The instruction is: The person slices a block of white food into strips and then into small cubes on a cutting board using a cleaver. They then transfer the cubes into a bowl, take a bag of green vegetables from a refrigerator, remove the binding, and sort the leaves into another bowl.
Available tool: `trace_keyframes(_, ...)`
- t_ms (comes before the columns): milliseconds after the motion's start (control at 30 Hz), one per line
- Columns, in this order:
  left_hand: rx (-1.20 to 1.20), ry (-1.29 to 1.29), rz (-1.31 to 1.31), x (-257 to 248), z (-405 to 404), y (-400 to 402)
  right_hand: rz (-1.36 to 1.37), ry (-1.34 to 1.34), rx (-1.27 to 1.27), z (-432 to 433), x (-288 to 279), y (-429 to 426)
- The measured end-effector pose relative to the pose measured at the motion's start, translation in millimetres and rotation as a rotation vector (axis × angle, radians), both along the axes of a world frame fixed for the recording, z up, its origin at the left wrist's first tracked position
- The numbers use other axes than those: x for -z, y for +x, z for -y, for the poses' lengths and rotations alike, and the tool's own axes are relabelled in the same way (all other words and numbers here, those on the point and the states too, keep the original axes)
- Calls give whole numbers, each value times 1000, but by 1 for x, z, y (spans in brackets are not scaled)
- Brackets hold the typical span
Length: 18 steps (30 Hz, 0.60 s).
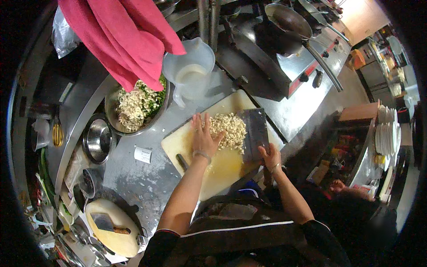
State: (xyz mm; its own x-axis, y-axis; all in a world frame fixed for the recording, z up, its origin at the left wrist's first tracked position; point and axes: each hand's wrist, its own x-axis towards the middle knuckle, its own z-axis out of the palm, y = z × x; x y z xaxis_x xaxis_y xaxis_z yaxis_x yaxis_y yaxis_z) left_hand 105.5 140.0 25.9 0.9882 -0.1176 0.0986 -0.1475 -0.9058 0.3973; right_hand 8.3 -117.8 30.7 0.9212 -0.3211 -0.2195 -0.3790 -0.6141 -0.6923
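My left hand [204, 142] rests against the left side of a pile of chopped pale food [227, 130], fingers apart, thumb touching the pieces. A wide, dark rectangular blade [255, 135], apparently a cleaver, lies at the pile's right side. My right hand [271, 156] grips it at the near right corner, hiding any handle. Both hands are over a white cutting board [217, 180] with yellow stains. Part of a dark-handled tool [181, 162] shows at the board's left edge. Beyond it, a steel bowl [113, 120] holds similar chopped food and chopped greens.
A clear plastic pitcher [196, 66] with whitish contents stands behind the board, beside a hanging pink towel [123, 40]. Smaller steel bowls [99, 138] and a round board [113, 240] with a cleaver [108, 223] are left. A stove pan [290, 20] is far right; another person's hand [337, 185] shows at right.
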Motion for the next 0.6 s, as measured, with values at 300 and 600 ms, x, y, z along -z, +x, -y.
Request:
trace_keyframes(300, 126, -276, 167, -2, 32, -11, 6, -76, -270, -21, 8, 23)
trace_keyframes(600, -270, -592, 191, -13, 65, -60, 391, 69, -244, -63, 10, -15)
